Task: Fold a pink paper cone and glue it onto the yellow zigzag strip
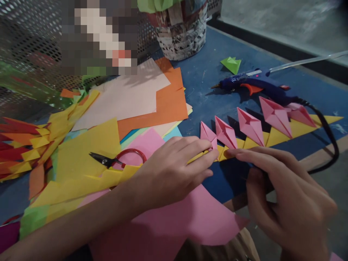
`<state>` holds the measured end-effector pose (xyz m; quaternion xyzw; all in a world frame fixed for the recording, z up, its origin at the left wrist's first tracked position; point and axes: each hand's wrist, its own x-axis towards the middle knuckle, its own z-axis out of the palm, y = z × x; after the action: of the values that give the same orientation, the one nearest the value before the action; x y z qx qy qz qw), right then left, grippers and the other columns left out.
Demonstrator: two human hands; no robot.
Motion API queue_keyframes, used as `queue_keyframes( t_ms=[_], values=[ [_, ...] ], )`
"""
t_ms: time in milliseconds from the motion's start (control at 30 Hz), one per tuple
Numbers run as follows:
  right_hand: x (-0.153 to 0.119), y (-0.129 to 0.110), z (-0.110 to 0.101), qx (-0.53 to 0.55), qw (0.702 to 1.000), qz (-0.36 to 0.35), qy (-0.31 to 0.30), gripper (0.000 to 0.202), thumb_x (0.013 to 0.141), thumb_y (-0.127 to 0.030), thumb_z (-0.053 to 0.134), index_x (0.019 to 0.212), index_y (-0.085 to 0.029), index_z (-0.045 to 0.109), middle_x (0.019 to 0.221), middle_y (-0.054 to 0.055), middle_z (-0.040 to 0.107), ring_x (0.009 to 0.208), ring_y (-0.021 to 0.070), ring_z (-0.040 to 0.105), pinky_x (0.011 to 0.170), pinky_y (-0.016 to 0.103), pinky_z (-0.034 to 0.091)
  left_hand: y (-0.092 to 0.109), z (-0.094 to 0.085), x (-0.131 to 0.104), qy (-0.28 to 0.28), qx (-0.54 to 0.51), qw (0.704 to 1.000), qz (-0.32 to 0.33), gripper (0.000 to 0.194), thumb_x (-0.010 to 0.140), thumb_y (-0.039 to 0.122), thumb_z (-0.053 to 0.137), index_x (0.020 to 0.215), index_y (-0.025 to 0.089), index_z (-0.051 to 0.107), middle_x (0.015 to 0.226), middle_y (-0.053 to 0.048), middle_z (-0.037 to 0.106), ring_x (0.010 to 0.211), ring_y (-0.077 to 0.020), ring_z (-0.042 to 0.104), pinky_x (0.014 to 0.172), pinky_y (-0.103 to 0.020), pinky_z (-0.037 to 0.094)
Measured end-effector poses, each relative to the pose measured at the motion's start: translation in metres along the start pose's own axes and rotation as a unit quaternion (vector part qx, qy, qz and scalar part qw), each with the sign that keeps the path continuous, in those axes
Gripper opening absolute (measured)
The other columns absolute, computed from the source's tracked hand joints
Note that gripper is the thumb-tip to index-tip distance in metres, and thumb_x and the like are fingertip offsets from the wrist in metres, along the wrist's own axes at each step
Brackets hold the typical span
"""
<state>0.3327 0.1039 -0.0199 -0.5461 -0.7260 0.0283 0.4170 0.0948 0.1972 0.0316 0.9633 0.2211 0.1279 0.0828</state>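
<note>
A long yellow folded-paper strip (280, 136) with a zigzag edge runs across the front of the blue table. Several pink folded-paper diamonds (250, 125) stand along it. My left hand (176, 168) is closed over the strip, its fingertips at the base of the leftmost pink diamond (208, 134). My right hand (290, 199) touches the strip's lower edge with an outstretched index finger, beside the second diamond. Its thumb sits lower, apart from that fingertip. Left of my left wrist, red-handled scissors (119, 159) lie on paper sheets.
A dark blue glue gun (252, 83) with a clear glue stick lies behind the strip; its black cord (333, 139) loops over the right end. Behind are a green folded piece (231, 65) and a woven basket (182, 34). Orange sheets (171, 98) and a red-yellow paper piece (35, 145) are left.
</note>
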Motion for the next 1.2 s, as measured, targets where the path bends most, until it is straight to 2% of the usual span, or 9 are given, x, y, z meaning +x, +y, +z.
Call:
queue_keyframes(
  t_ms=[267,567,800,1033,1200],
  values=[
    [-0.0015,0.0001,-0.0012,-0.006,1.000,-0.001,0.003,0.046,0.095,-0.001,0.061,0.138,-0.016,0.072,0.130,0.004,0.078,0.118,0.0216,0.072,0.107,0.036,0.055,-0.0010,0.0024,-0.0007,0.002,0.021,1.000,0.012,0.034,0.115,0.031,0.058,0.142,0.011,0.067,0.142,-0.013,0.074,0.131,-0.0313,0.067,0.105,-0.048,0.056],
    [-0.0010,0.0003,-0.0014,-0.007,1.000,0.000,0.001,0.044,0.097,-0.001,0.059,0.137,-0.012,0.073,0.132,0.004,0.078,0.122,0.0179,0.071,0.113,0.030,0.053,0.0022,-0.0010,0.0000,-0.012,0.080,0.996,0.021,0.042,0.118,0.041,0.052,0.148,0.012,0.062,0.149,-0.011,0.071,0.137,-0.0313,0.062,0.110,-0.049,0.049],
    [0.0007,-0.0021,-0.0013,-0.020,1.000,0.000,0.003,0.040,0.099,-0.001,0.058,0.135,-0.014,0.072,0.130,0.002,0.078,0.119,0.0141,0.071,0.112,0.024,0.052,0.0027,0.0005,0.0001,-0.007,0.077,0.997,0.028,0.034,0.118,0.035,0.052,0.141,0.014,0.064,0.143,-0.009,0.073,0.136,-0.0296,0.063,0.110,-0.047,0.049],
    [0.0021,-0.0023,-0.0005,-0.022,1.000,-0.009,0.006,0.039,0.099,0.000,0.058,0.132,-0.014,0.072,0.126,0.004,0.079,0.117,0.0147,0.072,0.109,0.025,0.055,0.0038,0.0022,0.0005,0.004,0.093,0.995,0.026,0.036,0.119,0.037,0.048,0.140,0.014,0.065,0.142,-0.010,0.073,0.133,-0.0285,0.062,0.109,-0.045,0.048],
    [0.0000,0.0000,0.0002,-0.019,1.000,-0.020,0.000,0.038,0.098,0.000,0.059,0.132,-0.012,0.073,0.126,0.006,0.080,0.120,0.0186,0.071,0.108,0.031,0.056,0.0036,0.0031,-0.0003,0.014,0.093,0.995,0.033,0.035,0.119,0.037,0.048,0.139,0.013,0.065,0.142,-0.010,0.073,0.133,-0.0280,0.061,0.110,-0.044,0.046]
  ],
)
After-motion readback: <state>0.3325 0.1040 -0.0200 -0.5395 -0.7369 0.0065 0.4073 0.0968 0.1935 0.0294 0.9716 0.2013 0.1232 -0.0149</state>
